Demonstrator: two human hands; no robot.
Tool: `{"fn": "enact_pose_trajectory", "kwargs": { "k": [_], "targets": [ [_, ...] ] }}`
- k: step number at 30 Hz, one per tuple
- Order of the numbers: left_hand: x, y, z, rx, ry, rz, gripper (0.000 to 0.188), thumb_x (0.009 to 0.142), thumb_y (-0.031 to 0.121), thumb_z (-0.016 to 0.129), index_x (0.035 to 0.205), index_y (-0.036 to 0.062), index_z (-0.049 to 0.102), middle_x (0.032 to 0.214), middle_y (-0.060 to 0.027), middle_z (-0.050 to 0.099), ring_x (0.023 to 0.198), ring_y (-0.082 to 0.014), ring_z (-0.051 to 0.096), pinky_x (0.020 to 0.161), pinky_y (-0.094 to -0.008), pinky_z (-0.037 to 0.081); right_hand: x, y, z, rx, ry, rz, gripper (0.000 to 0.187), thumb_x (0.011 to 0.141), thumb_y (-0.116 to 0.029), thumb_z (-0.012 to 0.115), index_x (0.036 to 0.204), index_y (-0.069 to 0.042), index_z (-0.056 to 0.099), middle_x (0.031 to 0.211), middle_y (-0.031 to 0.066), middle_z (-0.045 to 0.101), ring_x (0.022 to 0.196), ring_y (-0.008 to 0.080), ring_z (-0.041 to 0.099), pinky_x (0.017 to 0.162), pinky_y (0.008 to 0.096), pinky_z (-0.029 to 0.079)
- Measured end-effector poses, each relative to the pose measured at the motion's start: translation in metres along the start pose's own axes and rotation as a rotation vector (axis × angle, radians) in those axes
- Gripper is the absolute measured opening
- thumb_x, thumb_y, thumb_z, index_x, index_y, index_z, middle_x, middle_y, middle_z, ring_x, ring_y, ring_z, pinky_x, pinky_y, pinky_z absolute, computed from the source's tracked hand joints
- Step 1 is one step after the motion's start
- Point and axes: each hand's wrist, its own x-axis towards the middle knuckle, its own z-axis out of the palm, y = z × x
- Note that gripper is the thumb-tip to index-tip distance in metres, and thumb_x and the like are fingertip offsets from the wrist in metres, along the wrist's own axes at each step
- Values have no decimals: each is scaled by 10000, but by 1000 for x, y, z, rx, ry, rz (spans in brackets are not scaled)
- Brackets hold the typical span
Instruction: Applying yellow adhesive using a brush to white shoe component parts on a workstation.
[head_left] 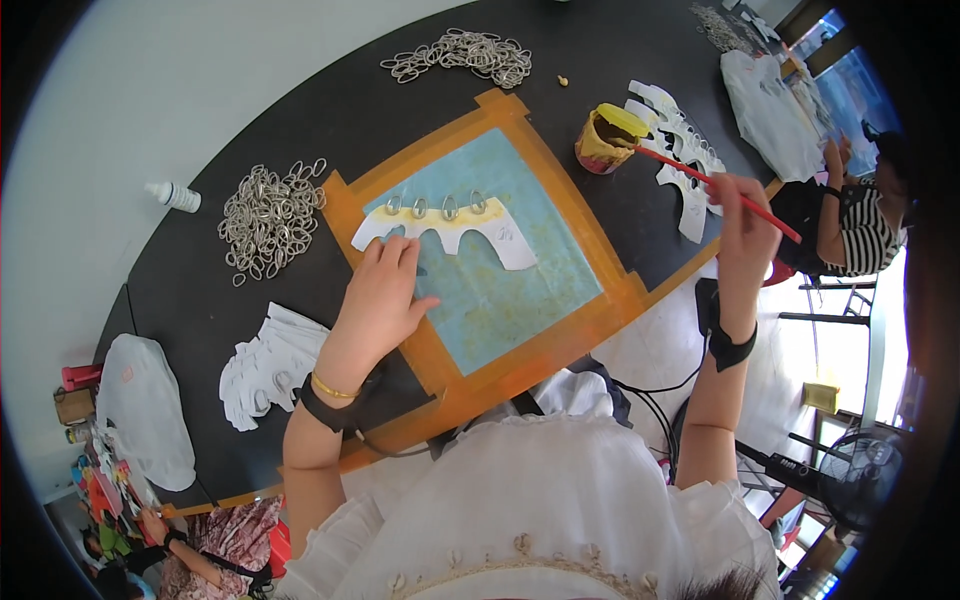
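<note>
A white scalloped cutout (482, 243) lies on a blue sheet, with several oval metal rings (450, 207) set along its top edge. Yellowish glue-like smears run beneath the rings. My left hand (382, 300) rests its fingertips on the cutout's left part, thumb spread away; it grips nothing. In my right hand (742, 222) is a slim red-handled brush (690, 170), its tip reaching the mouth of a small yellow-lidded pot (597, 157). The rim hides the brush's end. The blue sheet (500, 330) is bordered with orange-brown tape (580, 220).
Metal ring piles lie at left (268, 220) and at the back (470, 57). White cutouts are stacked at left (265, 365); others with rings (690, 150) lie beyond the pot. A small white bottle (178, 196) stands far left. Other people sit at both sides.
</note>
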Motion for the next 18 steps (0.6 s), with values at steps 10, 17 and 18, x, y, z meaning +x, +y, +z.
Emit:
{"fn": "enact_pose_trajectory", "kwargs": {
  "k": [10, 17, 18],
  "targets": [
    [2, 2, -4, -33, -66, -33, 668, 762, 207, 782, 1300, -62, 490, 1256, -169, 507, 1186, -353, 482, 1002, -421, 447, 14, -12, 17, -97, -51, -100, 117, 923, -80, 649, 963, 24, 685, 784, 84, 689, 709, 142, 649, 664, 253, 485],
    [1, 1, -3, -31, -58, -38, 670, 758, 209, 782, 1298, -62, 493, 1252, -167, 508, 1176, -351, 485, 1006, -416, 443, -1, 0, -11, 111, 124, 7, 200, 993, -115, 582, 956, 64, 664, 816, 87, 679, 746, 121, 640, 718, 228, 501],
    [1, 0, -3, -31, -47, -23, 659, 758, 208, 782, 1289, -63, 502, 1251, -168, 508, 1177, -350, 485, 1006, -413, 443, 0, 3, -14, 130, 166, 35, 211, 997, -125, 578, 960, 66, 660, 811, 87, 676, 746, 122, 640, 715, 226, 500]
  ]
}}
